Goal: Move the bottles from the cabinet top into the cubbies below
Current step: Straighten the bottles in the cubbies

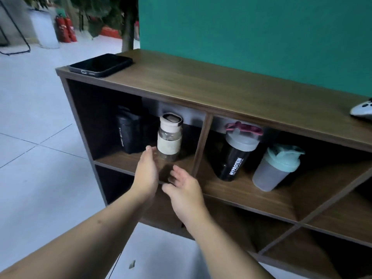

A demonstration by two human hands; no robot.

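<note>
A clear glass bottle (169,137) with a cream lid and cream band stands upright in the upper left cubby, beside a black bottle (128,130) further in. The upper right cubby holds a black shaker (234,156) with a grey lid and a frosted shaker (275,169) with a teal lid. My left hand (147,172) is open just in front of the glass bottle, fingertips near its base. My right hand (184,187) is open, palm up, at the shelf's front edge. Neither hand holds anything. No bottle stands on the wooden cabinet top (221,89).
A black phone (100,64) lies on the left end of the cabinet top. A white game controller (363,110) sits at its right edge. A green wall rises behind. The lower cubbies (332,216) hold nothing visible. Pale tiled floor lies to the left.
</note>
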